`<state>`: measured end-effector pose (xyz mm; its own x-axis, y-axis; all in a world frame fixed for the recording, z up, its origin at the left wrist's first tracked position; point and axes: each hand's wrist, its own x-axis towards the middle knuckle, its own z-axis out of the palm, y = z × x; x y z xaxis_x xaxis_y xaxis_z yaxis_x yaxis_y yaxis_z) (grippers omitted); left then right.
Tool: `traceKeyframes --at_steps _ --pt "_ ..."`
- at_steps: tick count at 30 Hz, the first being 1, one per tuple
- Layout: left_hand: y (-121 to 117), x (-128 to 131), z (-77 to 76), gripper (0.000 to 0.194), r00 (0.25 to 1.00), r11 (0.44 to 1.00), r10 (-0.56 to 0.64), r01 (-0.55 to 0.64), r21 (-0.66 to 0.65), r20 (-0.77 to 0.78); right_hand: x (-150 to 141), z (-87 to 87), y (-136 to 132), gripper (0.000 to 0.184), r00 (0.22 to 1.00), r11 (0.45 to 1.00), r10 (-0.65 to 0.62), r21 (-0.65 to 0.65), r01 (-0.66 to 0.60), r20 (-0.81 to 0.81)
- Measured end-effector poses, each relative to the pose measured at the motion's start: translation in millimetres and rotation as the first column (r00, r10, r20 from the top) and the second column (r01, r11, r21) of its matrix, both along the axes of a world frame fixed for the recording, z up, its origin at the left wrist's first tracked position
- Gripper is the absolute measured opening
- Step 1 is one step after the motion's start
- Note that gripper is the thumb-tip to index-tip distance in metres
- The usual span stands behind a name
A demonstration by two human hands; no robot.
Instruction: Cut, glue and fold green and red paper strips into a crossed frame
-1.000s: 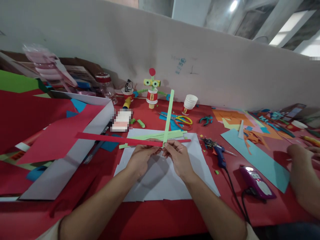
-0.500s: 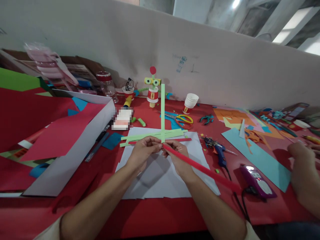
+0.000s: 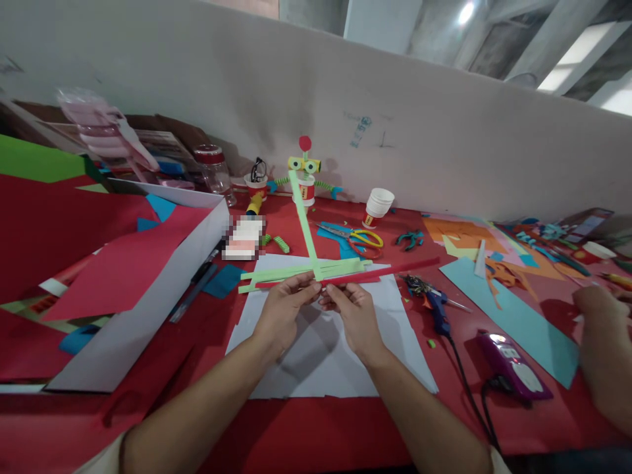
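My left hand [image 3: 281, 316] pinches the joined ends of two paper strips between thumb and fingers. One is a light green strip [image 3: 303, 222], which rises away from me and leans left. The other, a red strip [image 3: 402, 266], runs off to the right and slightly upward. My right hand [image 3: 356, 317] is closed on the red strip close to that joint, thumb against fingers. Beneath and beyond my hands, several loose green strips [image 3: 276, 271] lie on white paper sheets [image 3: 336, 368]. How the ends are folded is partly hidden by my fingers.
On the right are a blue glue gun [image 3: 437, 309], a purple power socket [image 3: 516, 368] with a cord, and another person's arm [image 3: 602, 349]. Scissors [image 3: 365, 238], pliers [image 3: 409, 239], stacked paper cups [image 3: 378, 205] and a paper-cup figure [image 3: 306, 191] stand behind. A paper-filled box [image 3: 148, 296] is left.
The red strip has swung from the left, across my right forearm, to the far right side. The green strip's tip has tilted leftward. Both hands keep their pinch in nearly the same place.
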<state>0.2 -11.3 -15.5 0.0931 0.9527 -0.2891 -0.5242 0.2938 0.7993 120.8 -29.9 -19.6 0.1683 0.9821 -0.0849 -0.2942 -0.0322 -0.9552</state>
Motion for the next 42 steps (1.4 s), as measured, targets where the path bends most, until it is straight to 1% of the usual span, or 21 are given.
traceKeyframes --at_steps 3,11,15,18,20,23,30,35,40,42 --pt "0.2 -0.2 -1.3 0.028 1.000 1.000 -0.003 0.003 -0.022 -0.006 1.0 -0.4 0.4 0.016 0.999 0.999 -0.034 0.007 0.034 -0.003" --pt "1.5 -3.9 -0.7 0.017 0.995 0.993 -0.091 0.093 0.070 -0.027 2.0 -3.5 1.1 0.011 0.997 0.999 -0.035 0.017 0.033 0.072" --pt "2.5 -3.6 0.6 0.018 0.994 0.992 -0.105 0.108 0.065 -0.041 1.9 -4.7 0.9 0.010 0.993 1.000 0.006 0.015 -0.008 0.114" --pt "1.9 -3.5 3.2 0.018 0.989 0.988 -0.139 0.142 0.066 -0.050 2.4 -3.5 0.8 0.011 0.995 1.000 0.019 0.023 -0.021 0.094" --pt "1.3 -4.0 5.3 0.018 0.988 0.987 -0.149 0.150 0.053 -0.033 2.9 -2.6 0.9 0.013 0.997 0.999 0.019 0.044 -0.023 0.080" --pt "1.5 -5.5 7.4 0.018 0.988 0.988 -0.156 0.156 0.018 0.003 3.6 -2.0 1.4 0.016 0.995 0.997 0.022 0.077 -0.030 0.098" --pt "3.7 -9.6 7.5 0.020 0.978 0.978 -0.206 0.206 -0.018 0.012 3.6 -0.9 1.9 0.019 0.996 0.995 0.064 0.068 -0.068 0.064" --pt "3.0 -9.3 5.0 0.021 0.983 0.983 -0.182 0.182 -0.029 -0.019 4.1 -0.7 1.1 0.020 0.994 0.994 0.073 0.081 -0.080 0.087" --pt "2.7 -6.7 2.1 0.021 0.997 0.997 -0.071 0.071 -0.012 -0.019 0.9 -2.4 -1.1 0.016 0.977 0.992 0.061 0.093 -0.081 0.203" --pt "2.5 -6.1 2.2 0.023 0.998 0.998 -0.051 0.050 -0.024 -0.028 -0.4 -3.3 -1.6 0.015 0.974 0.991 0.046 0.111 -0.072 0.221"
